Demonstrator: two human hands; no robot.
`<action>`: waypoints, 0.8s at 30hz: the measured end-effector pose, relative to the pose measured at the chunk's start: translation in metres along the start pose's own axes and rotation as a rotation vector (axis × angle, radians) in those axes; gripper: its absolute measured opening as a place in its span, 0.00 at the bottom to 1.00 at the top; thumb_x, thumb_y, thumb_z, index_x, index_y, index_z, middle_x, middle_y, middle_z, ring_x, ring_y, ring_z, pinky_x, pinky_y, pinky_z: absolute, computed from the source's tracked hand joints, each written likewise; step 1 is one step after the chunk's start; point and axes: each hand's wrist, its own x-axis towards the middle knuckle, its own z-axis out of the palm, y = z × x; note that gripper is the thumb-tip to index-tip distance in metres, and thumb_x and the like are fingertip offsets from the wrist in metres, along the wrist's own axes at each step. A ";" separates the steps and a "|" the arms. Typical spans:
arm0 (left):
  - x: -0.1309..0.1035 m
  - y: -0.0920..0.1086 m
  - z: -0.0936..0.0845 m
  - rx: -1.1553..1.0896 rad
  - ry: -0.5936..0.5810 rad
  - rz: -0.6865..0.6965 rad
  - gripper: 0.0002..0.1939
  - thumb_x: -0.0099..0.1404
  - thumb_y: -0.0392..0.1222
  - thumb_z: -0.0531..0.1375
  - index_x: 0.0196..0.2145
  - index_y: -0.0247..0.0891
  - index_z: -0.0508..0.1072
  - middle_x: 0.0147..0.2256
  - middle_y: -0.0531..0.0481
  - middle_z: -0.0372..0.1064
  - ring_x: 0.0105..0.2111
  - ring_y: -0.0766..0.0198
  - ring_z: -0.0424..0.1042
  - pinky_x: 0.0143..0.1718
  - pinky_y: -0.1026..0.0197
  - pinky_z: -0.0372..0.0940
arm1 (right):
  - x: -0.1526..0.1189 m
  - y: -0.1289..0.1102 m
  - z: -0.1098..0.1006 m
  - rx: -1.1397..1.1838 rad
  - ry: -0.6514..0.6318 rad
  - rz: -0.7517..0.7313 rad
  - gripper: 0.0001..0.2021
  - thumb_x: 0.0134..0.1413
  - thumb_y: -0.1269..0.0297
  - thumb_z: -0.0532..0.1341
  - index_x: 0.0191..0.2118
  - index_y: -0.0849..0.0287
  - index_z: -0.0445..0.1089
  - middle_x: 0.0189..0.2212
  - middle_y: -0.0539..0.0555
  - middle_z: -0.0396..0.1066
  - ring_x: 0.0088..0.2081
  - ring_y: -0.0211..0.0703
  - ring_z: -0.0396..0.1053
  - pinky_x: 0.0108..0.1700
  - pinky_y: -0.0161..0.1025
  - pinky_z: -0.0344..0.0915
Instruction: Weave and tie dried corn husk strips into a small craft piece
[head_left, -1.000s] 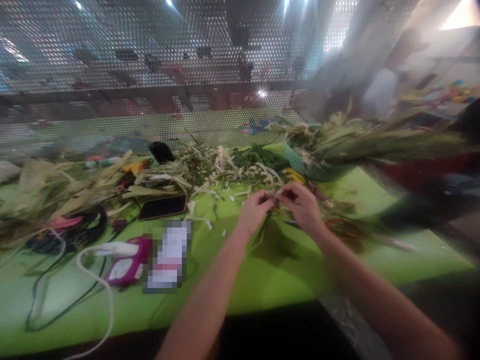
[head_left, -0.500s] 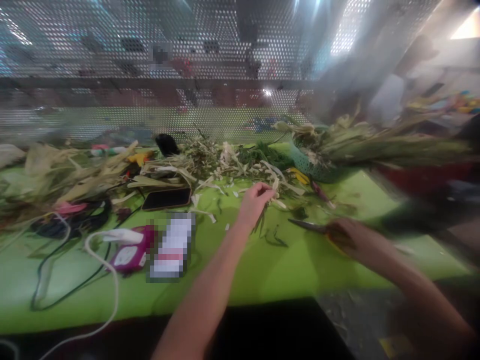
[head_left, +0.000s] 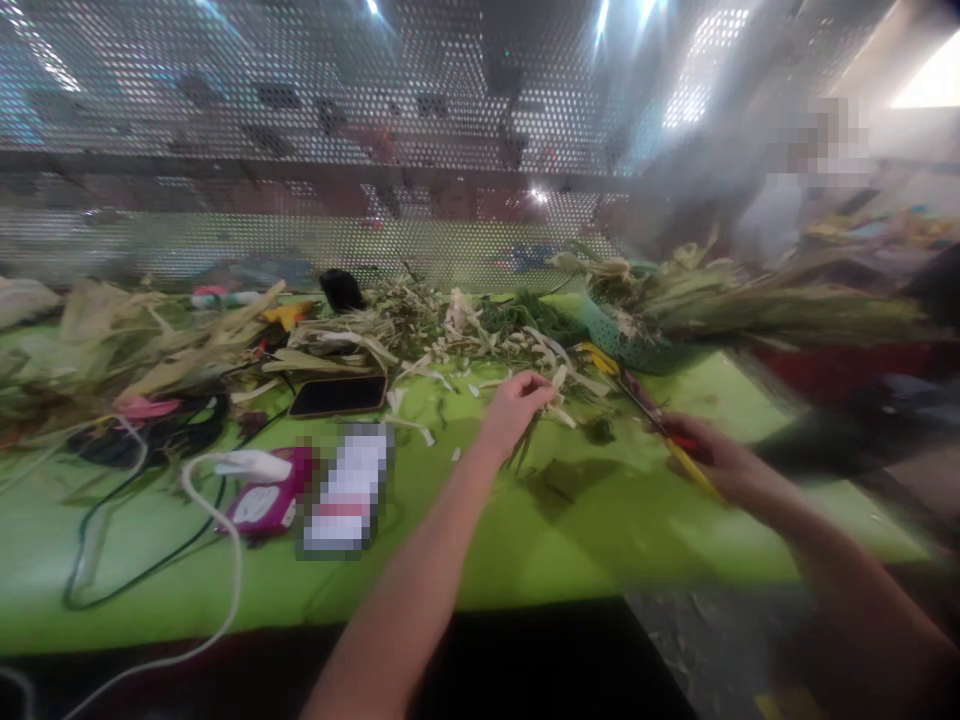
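Near the middle of the green table (head_left: 570, 560), my left hand (head_left: 516, 408) is closed, with thumb and fingertips pinched on a pale dried-leaf piece (head_left: 559, 384). Thin green stems hang beneath that hand. To its right, my right hand (head_left: 712, 458) is wrapped round the yellow-and-red handles of a pair of scissors (head_left: 641, 400). Their blades point up and left, apart from the pale piece. Whether the blades are parted I cannot tell. Behind both hands lies a heap of pale scraps and leaf strips (head_left: 465, 325).
Dried husk-like leaves (head_left: 187, 340) pile up at the left. A green basket (head_left: 619, 335) with long leaves stands at the back right. Left of my arm lie a dark phone (head_left: 337, 396), a blurred-out phone (head_left: 349, 490) and a magenta box (head_left: 270, 495) with cables. Behind rises a perforated screen (head_left: 420, 130).
The scissors have swung from pointing left to pointing up and left, away from me, and my right hand has risen slightly. My left hand keeps its pinch, nearly in the same place.
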 end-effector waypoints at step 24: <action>-0.005 0.002 0.009 -0.075 -0.154 -0.060 0.06 0.54 0.40 0.63 0.30 0.35 0.74 0.29 0.52 0.71 0.29 0.68 0.67 0.36 0.65 0.61 | 0.036 -0.039 0.017 -0.043 -0.246 -0.107 0.27 0.46 0.47 0.67 0.52 0.53 0.71 0.44 0.56 0.75 0.47 0.56 0.72 0.50 0.50 0.68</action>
